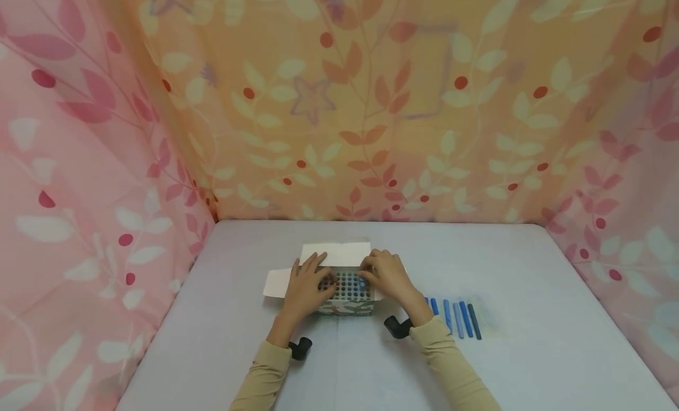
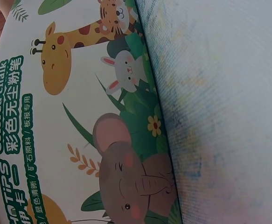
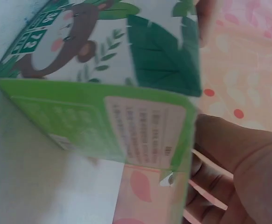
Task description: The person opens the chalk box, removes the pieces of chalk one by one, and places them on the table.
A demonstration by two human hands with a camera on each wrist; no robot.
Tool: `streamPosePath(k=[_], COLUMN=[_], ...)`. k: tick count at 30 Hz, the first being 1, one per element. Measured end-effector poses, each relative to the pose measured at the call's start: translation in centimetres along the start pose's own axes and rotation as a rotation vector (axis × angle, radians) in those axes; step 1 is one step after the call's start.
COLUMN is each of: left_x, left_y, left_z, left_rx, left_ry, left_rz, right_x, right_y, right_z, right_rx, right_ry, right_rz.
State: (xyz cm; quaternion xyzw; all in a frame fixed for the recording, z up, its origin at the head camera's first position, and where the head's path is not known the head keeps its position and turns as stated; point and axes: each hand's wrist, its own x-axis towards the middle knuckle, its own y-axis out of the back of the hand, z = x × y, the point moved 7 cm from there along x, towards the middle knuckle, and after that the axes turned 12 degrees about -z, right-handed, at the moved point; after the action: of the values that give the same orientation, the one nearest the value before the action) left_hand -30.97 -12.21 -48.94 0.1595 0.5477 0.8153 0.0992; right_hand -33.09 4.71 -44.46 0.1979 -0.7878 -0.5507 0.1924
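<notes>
An upright chalk box (image 1: 345, 308) stands on the table, its top open and its white flaps folded outward. Rows of round chalk ends (image 1: 347, 286) fill it, with a blue one near the right side. My left hand (image 1: 305, 290) rests over the box's left part, some fingers spread toward the back flap, thumb and index finger above the chalks. My right hand (image 1: 389, 275) is at the box's right rim, fingers bent; whether they pinch a chalk is hidden. In the right wrist view, the thumb (image 3: 219, 140) and bent fingers show beyond the green side panel (image 3: 56, 114).
Several blue and dark chalk sticks (image 1: 461, 319) lie in a row on the white table (image 1: 541, 305), right of my right forearm. Chalk smudges mark the cloth around them. Black wrist devices (image 1: 301, 348) sit under both wrists. Patterned curtains (image 1: 371, 104) enclose the table's back and sides.
</notes>
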Motion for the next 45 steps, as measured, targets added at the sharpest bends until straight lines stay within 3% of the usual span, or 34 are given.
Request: streamPosePath(k=[19, 29, 45], left_x=[0.0, -0.1, 0.0], left_y=[0.0, 0.2, -0.1], left_z=[0.2, 0.2, 0.0], left_rx=[-0.008, 0.003, 0.008], left_ry=[-0.012, -0.012, -0.003], left_rz=[-0.003, 0.005, -0.010], right_x=[-0.2, -0.9, -2.1], right_y=[-0.4, 1.6, 5.0], right_z=[0.0, 0.4, 1.1], right_rx=[-0.144, -0.015, 0.142], right_ry=[0.034, 0.080, 0.118], right_rz=[0.058, 0.173, 0.284])
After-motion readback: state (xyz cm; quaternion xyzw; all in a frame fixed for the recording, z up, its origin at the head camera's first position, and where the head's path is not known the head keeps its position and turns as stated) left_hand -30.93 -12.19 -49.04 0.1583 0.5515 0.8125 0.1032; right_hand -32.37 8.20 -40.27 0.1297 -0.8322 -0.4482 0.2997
